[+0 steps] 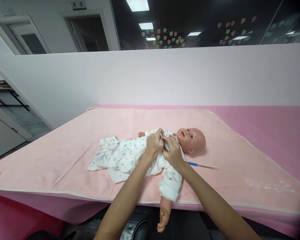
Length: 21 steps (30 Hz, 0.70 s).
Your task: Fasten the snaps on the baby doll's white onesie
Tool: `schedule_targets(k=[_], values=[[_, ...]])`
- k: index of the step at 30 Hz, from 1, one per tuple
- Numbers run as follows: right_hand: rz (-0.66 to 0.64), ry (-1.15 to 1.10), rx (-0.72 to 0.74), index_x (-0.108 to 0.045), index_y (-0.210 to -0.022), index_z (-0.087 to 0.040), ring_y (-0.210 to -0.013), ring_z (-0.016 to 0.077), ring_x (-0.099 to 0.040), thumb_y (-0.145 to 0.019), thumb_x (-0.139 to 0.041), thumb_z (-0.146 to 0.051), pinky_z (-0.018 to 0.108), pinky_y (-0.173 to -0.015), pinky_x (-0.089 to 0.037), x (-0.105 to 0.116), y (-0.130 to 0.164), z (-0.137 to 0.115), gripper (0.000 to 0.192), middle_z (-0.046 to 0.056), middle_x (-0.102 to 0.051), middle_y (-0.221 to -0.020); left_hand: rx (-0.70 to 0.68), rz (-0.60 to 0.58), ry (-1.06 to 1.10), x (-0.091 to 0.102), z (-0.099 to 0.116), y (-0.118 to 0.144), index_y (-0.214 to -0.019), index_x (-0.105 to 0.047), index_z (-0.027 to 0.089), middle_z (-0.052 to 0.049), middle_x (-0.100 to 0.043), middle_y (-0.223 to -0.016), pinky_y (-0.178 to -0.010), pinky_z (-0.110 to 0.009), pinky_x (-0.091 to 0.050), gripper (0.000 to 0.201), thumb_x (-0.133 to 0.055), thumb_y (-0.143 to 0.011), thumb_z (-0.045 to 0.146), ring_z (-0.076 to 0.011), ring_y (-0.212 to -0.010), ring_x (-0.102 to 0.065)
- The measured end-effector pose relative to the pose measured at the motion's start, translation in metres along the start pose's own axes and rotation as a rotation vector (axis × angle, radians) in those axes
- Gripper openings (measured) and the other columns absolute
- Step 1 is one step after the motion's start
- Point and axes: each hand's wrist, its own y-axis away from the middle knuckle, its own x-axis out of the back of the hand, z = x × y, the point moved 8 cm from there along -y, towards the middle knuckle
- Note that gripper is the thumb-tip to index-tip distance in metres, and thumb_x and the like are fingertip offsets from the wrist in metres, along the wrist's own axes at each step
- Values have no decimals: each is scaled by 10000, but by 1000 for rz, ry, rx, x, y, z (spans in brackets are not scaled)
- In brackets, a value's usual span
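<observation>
Clearly, in the head view, the step in hand is work on the clothing at the chest of a baby doll (190, 140), just below its chin. The left hand (155, 144) and the right hand (173, 151) are together there, touching each other. The fingers of both hands are closed on the white fabric of the printed garment (122, 156) and pinch its front edges near the collar. Whether they hold a button or a tie cannot be told, because the hands cover this place.

As a judgement, the next move calls for small and exact finger work at the neckline, with the cloth kept tight and the doll kept quiet.

The doll lies on its back on a light pink blanket (65, 146), which covers the table (277, 123), with its head to the right. The garment is white with small coloured figures, and its lower part lies loose and flat to the left. One bare doll arm (165, 213) comes out of a sleeve and hangs over the near edge of the table. A thin thermometer with a blue end (201, 165) lies on the blanket just beside the doll's shoulder.
</observation>
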Motion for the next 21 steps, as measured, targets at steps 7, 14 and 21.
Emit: schedule_targets(k=[7, 14, 21], values=[[-3, 7, -4, -525, -1009, -205, -872, 193, -564, -742, -462, -78, 414, -924, -399, -2, 2, 2, 302, 40, -640, -920, 27, -19, -20, 1, 0, 0, -802, -493, 224, 6, -538, -581, -548, -268, -286, 216, -344, -663, 152, -184, -569, -509], [-10, 22, -15, -513, -1041, -214, -869, 200, -574, -781, -468, -121, 429, -913, -405, -2, 2, 3, 279, 47, -638, -951, 43, 38, 8, 8, -1, 0, -772, -487, 215, 7, -562, -635, -565, -264, -324, 191, -346, -667, 141, -169, -585, -515], [4, 21, -12, -510, -1030, -206, -853, 193, -566, -797, -473, -123, 416, -908, -406, -2, 3, 3, 250, 41, -640, -931, 3, 94, 66, 13, 3, 1, -733, -435, 208, 10, -534, -645, -574, -251, -337, 142, -343, -654, 133, -152, -583, -493]])
